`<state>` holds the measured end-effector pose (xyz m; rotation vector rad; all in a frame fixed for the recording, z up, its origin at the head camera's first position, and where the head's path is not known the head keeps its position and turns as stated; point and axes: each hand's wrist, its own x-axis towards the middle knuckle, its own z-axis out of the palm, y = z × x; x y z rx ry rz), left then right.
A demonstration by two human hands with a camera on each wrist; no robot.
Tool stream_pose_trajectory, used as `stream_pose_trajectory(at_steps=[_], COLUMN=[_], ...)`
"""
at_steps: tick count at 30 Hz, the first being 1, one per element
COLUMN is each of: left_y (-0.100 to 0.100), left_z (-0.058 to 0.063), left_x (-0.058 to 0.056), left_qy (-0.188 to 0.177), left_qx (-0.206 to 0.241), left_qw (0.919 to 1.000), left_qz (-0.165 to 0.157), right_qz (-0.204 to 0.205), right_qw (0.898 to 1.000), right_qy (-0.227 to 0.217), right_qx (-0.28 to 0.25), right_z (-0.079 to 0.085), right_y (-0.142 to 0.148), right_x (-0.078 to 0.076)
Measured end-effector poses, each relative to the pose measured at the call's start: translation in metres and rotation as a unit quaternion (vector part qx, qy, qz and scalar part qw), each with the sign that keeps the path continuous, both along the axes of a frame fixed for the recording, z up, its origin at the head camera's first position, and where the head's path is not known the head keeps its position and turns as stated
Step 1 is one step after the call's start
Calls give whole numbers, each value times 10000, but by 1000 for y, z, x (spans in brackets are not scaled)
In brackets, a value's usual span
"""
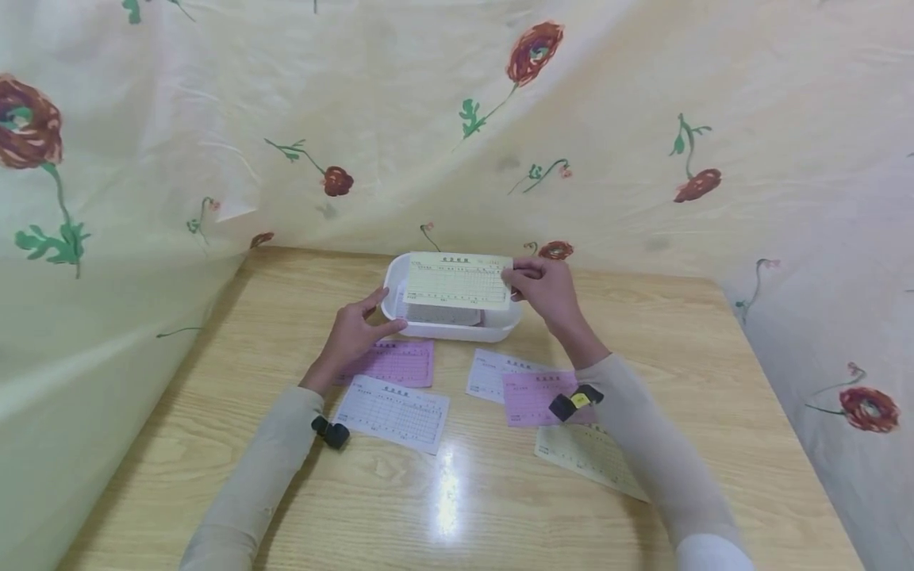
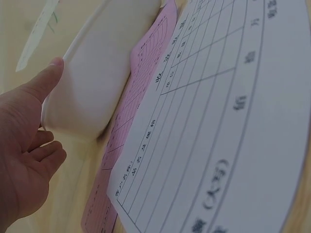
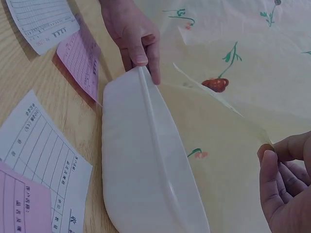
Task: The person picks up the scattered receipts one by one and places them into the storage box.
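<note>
A yellow printed form (image 1: pixel 457 281) is pinched at its right edge between the thumb and fingers of my right hand (image 1: pixel 546 289). It hangs over a white plastic tub (image 1: pixel 457 331), hiding part of the inside. Below the sheet, some paper slips (image 1: pixel 444 316) show in the tub. My left hand (image 1: pixel 355 329) grips the tub's left end; in the right wrist view its thumb (image 3: pixel 139 57) lies on the rim. Seen edge-on there, the yellow form (image 3: pixel 218 104) stands apart from the rim.
Left of centre on the wooden table (image 1: pixel 400 507) lie a pink form (image 1: pixel 407 363) and a white one (image 1: pixel 393 412). Another white form (image 1: pixel 493 374), a pink form (image 1: pixel 528 400) and a yellow form (image 1: pixel 581 456) overlap near my right forearm. Flowered cloth (image 1: pixel 400 119) hangs behind.
</note>
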<state>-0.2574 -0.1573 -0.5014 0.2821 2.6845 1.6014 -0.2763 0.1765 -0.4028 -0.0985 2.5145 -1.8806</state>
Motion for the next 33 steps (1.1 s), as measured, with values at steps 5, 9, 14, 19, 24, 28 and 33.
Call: stream_pose_trajectory(at_steps=[5, 9, 14, 19, 24, 28, 33], left_y=[0, 0, 0, 0, -1, -2, -1], left_z=[0, 2, 2, 2, 2, 1, 0], left_x=[0, 0, 2, 1, -1, -1, 1], left_qy=[-44, -55, -52, -26, 49, 11, -41], left_qx=[1, -10, 2, 26, 81, 34, 27], left_qw=[10000, 10000, 10000, 10000, 10000, 10000, 10000], left_qz=[28, 22, 42, 10, -16, 9, 31], right_qz=[-39, -92, -50, 46, 76, 152, 114], right_qw=[9999, 9998, 9993, 9978, 9959, 9936, 9929], right_qy=[-47, -42, -125, -181, -190, -307, -315], right_qx=[79, 198, 358, 629, 886, 1078, 1138], right_z=[-5, -12, -21, -26, -29, -32, -34], right_y=[-7, -12, -20, -28, -33, -36, -40], right_x=[-13, -24, -34, -39, -42, -43, -43])
